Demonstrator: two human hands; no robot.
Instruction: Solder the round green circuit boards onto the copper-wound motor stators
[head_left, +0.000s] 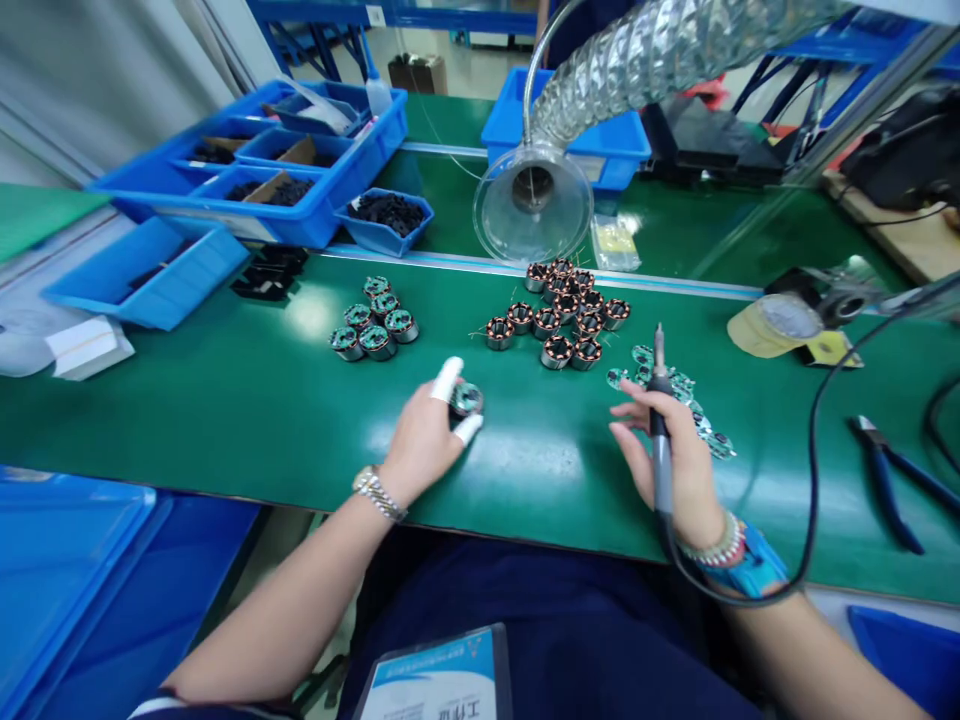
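My left hand (421, 438), with white finger cots on two fingertips, grips a motor stator (467, 399) topped by a green circuit board, low over the green bench. A soldering iron (661, 450) is in my right hand (691, 468), its metal tip pointing up and away from me; some of my fingers there are stretched out. Beyond that hand lies a loose cluster of small green circuit boards (682, 385), partly covered by it. Several bare copper-wound stators (557, 351) stand at the middle. Left of them is a group of board-topped stators (376, 341).
A fume extraction hood (495, 215) on a silver duct hangs behind the stators. Blue parts bins (330, 200) line the back left. To the right are a yellowish round container (765, 328) and blue-handled cutters (889, 490). The iron's cable (812, 470) loops over my right wrist.
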